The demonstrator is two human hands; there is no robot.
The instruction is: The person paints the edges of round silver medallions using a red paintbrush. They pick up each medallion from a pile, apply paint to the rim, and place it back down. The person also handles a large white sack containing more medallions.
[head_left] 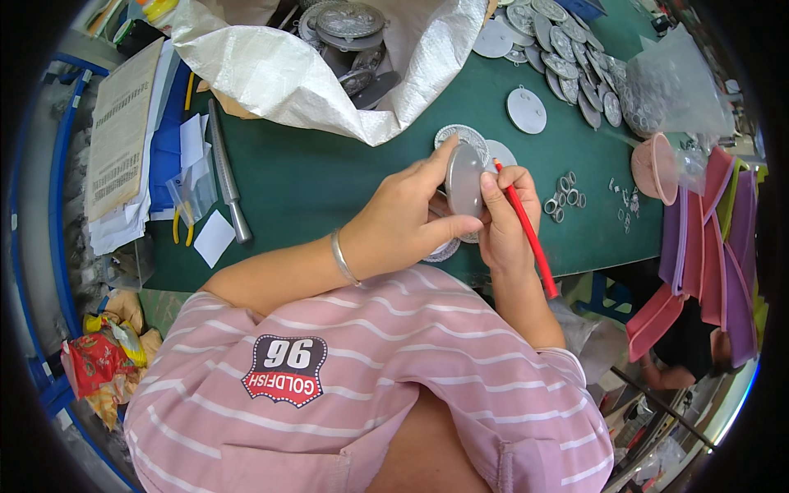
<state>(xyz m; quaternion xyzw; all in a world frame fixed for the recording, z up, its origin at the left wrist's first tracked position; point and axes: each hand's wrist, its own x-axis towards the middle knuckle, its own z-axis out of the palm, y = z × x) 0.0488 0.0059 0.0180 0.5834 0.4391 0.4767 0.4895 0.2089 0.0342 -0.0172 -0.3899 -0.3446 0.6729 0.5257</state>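
Note:
A round grey metal disc (466,182) is tilted up in front of me, its smooth face toward my right. My left hand (403,205) grips it between the thumb below and the fingers along its far edge. With thumb and fingers, my right hand (509,222) pinches the disc's right side. A red pencil (530,236) is also held in the right hand, slanting down toward the near right. Under and behind the held disc, an ornate round medallion (457,134) and other discs lie on the green table (304,164), partly hidden by my hands.
A white woven sack (255,70) of metal medallions stands at the far side. More medallions (567,57) are heaped at the far right, near a pink cup (656,168). Small rings (563,199) lie right of my hands. A ring-sizing rod (226,172) and papers are left.

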